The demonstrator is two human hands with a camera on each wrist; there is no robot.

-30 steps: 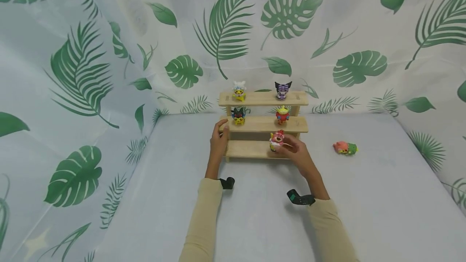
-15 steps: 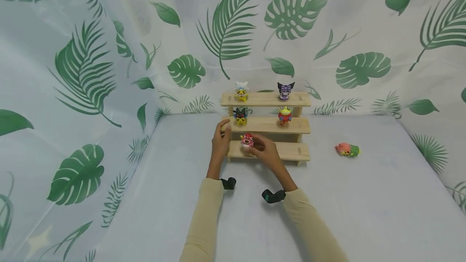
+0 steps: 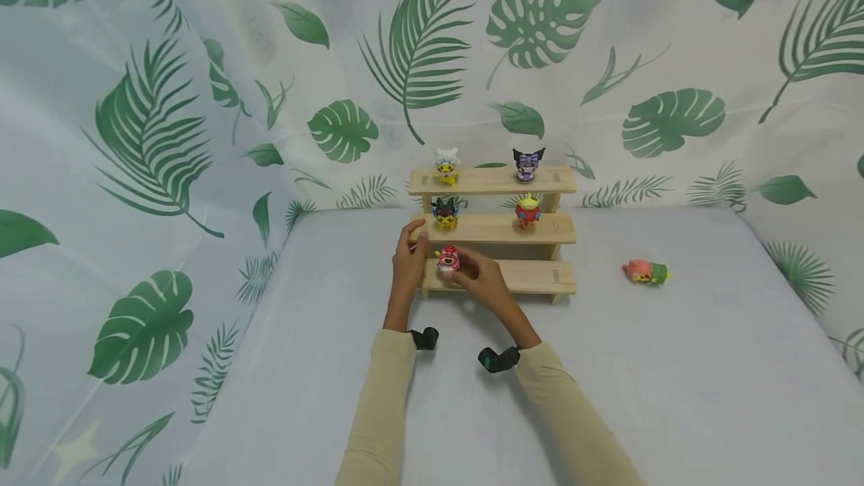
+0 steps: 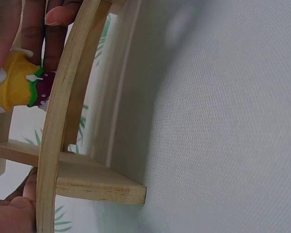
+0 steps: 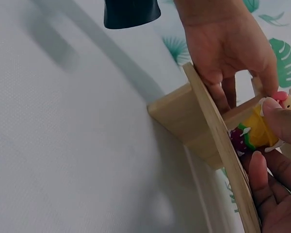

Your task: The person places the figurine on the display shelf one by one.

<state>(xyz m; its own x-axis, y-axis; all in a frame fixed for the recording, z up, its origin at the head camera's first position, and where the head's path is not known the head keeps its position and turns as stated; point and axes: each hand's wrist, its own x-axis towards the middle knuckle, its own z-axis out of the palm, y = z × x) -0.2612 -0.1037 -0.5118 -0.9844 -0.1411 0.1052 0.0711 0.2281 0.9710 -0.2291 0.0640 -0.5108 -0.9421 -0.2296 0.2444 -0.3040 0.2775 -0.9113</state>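
In the head view, a three-tier wooden display shelf point(image 3: 499, 276) stands on the table. My right hand point(image 3: 481, 280) pinches a small pink bear figurine point(image 3: 447, 259) upright at the left part of the bottom tier. Its yellow middle point(image 5: 263, 131) and purple-and-green base show in the right wrist view, the base touching or just off the board. My left hand point(image 3: 408, 265) holds the shelf's left end, by the middle tier. In the left wrist view, part of that hand point(image 4: 17, 213) shows behind the bottom board, its fingers partly hidden.
The top tier bears a white-hooded yellow figurine point(image 3: 446, 168) and a purple-black one point(image 3: 528, 166). On the middle tier stand a black-eared yellow figurine point(image 3: 445, 214) and a red one point(image 3: 527, 212). A pink-and-green figurine point(image 3: 646, 272) lies on the white tabletop at right.
My right hand has carried the bear figurine leftward along the bottom tier, from its right part to its left part. The left hand has stayed at the shelf's left end.
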